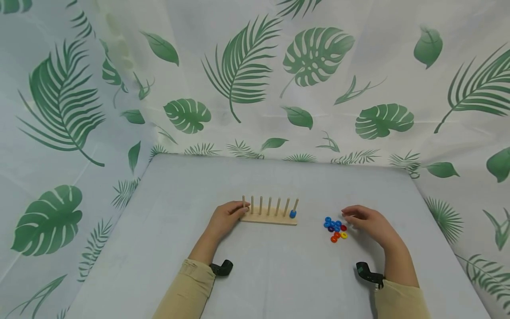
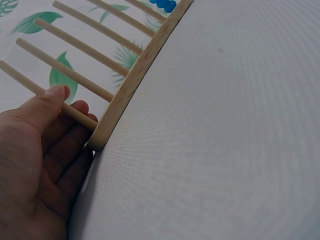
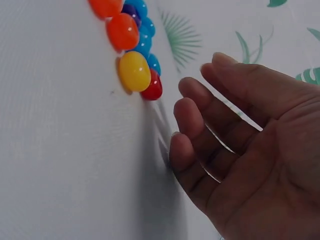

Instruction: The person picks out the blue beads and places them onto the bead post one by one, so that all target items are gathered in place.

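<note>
A wooden peg board (image 1: 271, 218) with several upright pegs stands on the table, and blue beads (image 1: 293, 214) sit low on its rightmost peg. My left hand (image 1: 228, 217) holds the board's left end, with the thumb and fingers around the leftmost peg (image 2: 80, 117). To the right lies a loose cluster of beads: several blue ones (image 1: 327, 224), a dark purple one, a yellow one (image 3: 134, 71), a red one (image 3: 153, 86) and orange ones (image 3: 123, 32). Just right of the cluster, my right hand (image 1: 368, 222) hovers with loosely bent fingers and nothing between them.
The table (image 1: 271, 274) has a plain white cover. Behind it and at the sides hang white curtains (image 1: 255, 128) printed with green leaves. A black wrist camera mount (image 1: 223, 268) shows at the left cuff and another (image 1: 368, 272) at the right.
</note>
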Tool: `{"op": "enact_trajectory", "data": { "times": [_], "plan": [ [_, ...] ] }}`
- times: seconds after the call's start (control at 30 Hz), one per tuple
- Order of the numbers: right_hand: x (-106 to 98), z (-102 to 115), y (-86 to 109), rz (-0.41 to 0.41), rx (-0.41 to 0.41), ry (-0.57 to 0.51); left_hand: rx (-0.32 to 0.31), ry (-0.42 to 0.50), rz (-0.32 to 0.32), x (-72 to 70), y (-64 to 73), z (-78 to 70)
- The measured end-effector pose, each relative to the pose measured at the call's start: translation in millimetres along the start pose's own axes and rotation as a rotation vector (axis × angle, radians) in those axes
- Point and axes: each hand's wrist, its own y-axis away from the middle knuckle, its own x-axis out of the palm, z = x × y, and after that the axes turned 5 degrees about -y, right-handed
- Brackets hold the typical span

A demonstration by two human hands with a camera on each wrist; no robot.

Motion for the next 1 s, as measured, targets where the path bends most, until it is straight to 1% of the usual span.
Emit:
{"op": "enact_trajectory", "data": {
  "times": [0.1,0.33,0.5,0.7,0.87,1.0],
  "plan": [
    [2.0,-5.5,-2.4,0.013,0.013,-0.002,0.004,0.007,-0.002,-0.1,0.6,-0.2],
    [8.4,-13.2,-10.6,0.029,0.017,0.060,-0.003,0.018,0.009,-0.6,0.4,-1.1],
    [10.4,-12.2,-15.9,0.050,0.020,0.081,-0.007,0.018,0.009,-1.0,0.6,-1.9],
    [12.1,-9.1,-19.2,0.049,0.038,0.109,-0.008,0.017,0.001,-0.4,0.5,-0.9],
    [13.3,-6.0,-22.0,0.054,0.062,0.106,-0.004,0.014,-0.005,-0.3,-0.1,-0.6],
    [13.3,-4.8,-22.4,0.055,0.066,0.108,0.001,0.009,-0.003,-0.2,-0.3,-0.3]
  ]
}}
